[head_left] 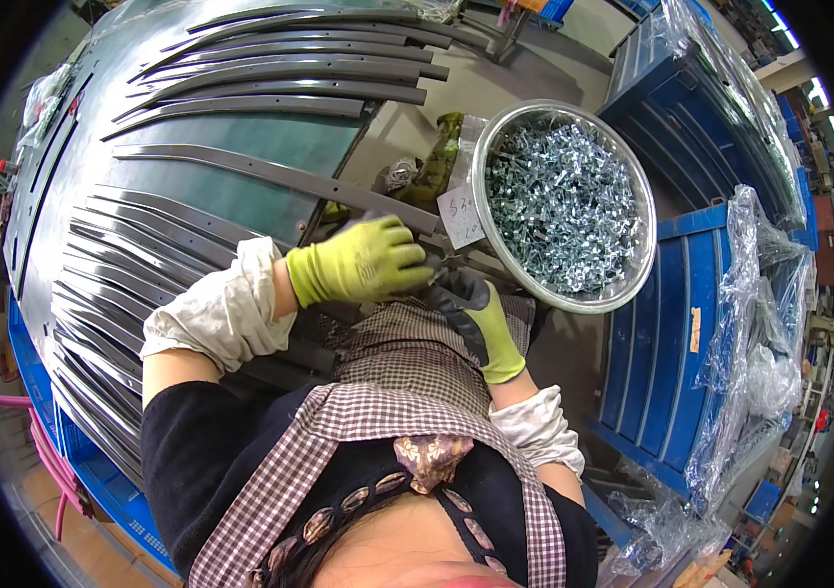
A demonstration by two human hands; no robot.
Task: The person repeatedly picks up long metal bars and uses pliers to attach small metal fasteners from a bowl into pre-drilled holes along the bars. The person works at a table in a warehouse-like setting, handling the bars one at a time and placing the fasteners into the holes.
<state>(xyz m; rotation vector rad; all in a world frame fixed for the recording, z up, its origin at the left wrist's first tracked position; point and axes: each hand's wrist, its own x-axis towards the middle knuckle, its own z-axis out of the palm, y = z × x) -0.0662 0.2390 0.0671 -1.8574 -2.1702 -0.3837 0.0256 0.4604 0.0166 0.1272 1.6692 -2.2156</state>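
Yellow-green gloved left hand (363,260) curls closed over a long grey metal strip (270,176). Right hand (471,318), fingers bent, touches it; grip unclear. Metal bowl of shiny clips (623,284) just right.

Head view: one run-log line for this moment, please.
left hand on metal strip | right hand beside it | bowl of clips to the right

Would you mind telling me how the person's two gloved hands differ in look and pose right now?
The left hand shows its yellow-green back, knuckles up, while the right hand shows mostly its dark coated palm and fingers. The left hand rests on a long dark metal strip; the right hand sits lower, beside the metal bowl of small silvery parts. Both wear the same kind of glove and white sleeve covers.
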